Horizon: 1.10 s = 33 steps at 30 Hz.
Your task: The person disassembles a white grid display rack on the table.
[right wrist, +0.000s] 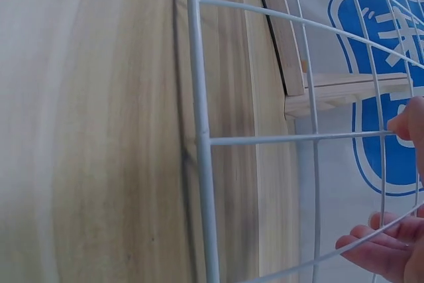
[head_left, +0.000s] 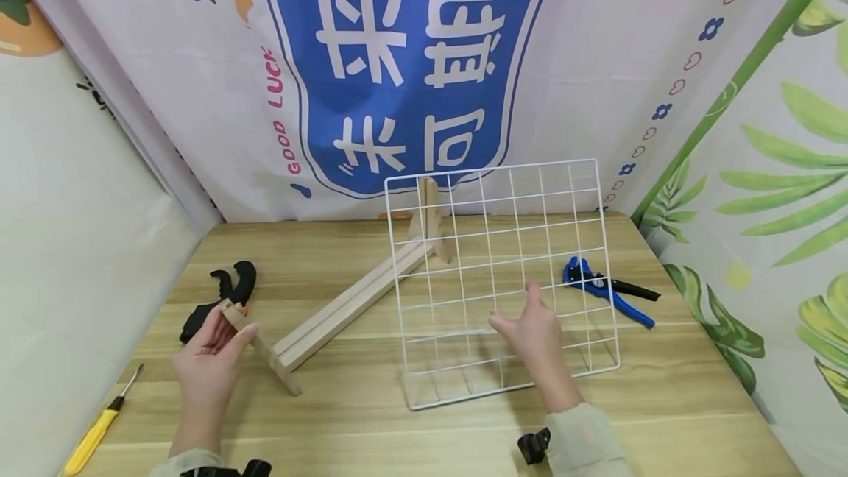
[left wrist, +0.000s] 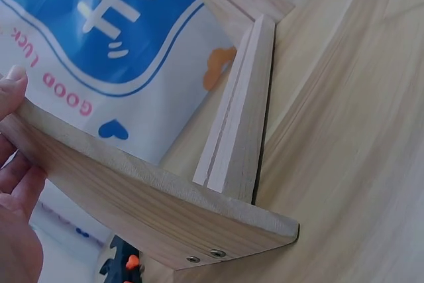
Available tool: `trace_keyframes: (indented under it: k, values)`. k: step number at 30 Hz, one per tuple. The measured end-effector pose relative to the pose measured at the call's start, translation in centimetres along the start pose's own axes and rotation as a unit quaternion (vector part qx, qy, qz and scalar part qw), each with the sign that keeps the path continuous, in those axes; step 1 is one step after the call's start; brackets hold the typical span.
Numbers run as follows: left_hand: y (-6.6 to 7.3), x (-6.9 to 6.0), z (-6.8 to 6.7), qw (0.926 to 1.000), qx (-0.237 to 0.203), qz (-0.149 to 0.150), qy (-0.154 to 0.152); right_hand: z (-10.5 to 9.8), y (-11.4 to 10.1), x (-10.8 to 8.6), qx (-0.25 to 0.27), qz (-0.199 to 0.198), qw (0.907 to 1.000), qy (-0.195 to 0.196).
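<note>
My left hand (head_left: 208,366) holds the upper end of a wooden end piece (head_left: 268,352), thumb on one side and fingers on the other. Two screw heads (left wrist: 217,253) show on its outer face in the left wrist view. A long grooved wooden bar (head_left: 354,304) joins it to a second upright end piece (head_left: 433,219) at the back. My right hand (head_left: 538,333) grips the wires of a white wire grid panel (head_left: 490,266) low on its right half. The panel stands tilted up, partly in front of the far end piece.
A black tool (head_left: 244,284) lies behind my left hand. At the left edge is a yellow-handled screwdriver (head_left: 96,436). Blue-and-black hand pliers or cutters (head_left: 623,297) lie on the right, partly behind the panel. A printed curtain (head_left: 596,94) hangs behind the wooden table (head_left: 344,425).
</note>
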State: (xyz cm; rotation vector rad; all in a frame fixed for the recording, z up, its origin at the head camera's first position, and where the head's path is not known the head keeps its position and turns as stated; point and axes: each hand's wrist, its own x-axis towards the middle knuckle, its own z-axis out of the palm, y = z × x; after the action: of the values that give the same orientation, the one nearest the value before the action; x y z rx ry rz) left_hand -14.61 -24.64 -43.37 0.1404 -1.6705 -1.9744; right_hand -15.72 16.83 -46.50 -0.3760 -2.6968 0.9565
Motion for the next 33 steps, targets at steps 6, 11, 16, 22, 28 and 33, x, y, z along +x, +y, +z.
trace_keyframes:
  k: [6, 11, 16, 22, 28, 33]
  values:
    - [0.3, 0.1, -1.1, 0.9993, 0.012, -0.019, 0.028, 0.5, -0.5, 0.6, -0.002, 0.024, 0.9993, -0.030]
    - [-0.6, 0.7, -2.7, 0.9972, 0.018, -0.053, 0.050, 0.9, -1.1, 1.1, -0.008, 0.036, 0.9980, -0.052]
    - [-5.9, 3.1, -7.2, 0.9974, 0.046, -0.042, 0.036, 1.3, -1.4, 1.7, -0.027, 0.028, 0.9980, -0.051]
    - [-9.5, 4.6, -10.4, 0.9987, 0.029, -0.033, 0.027, 1.8, -1.4, 2.1, -0.034, 0.023, 0.9981, -0.047]
    - [-6.5, 3.0, -8.9, 0.9979, 0.042, -0.022, 0.044, 2.2, -1.2, 2.1, -0.036, 0.028, 0.9974, -0.055]
    - [-1.7, 1.0, -5.7, 0.9897, 0.081, -0.082, 0.084, 2.5, -1.0, 2.2, -0.041, 0.024, 0.9973, -0.056]
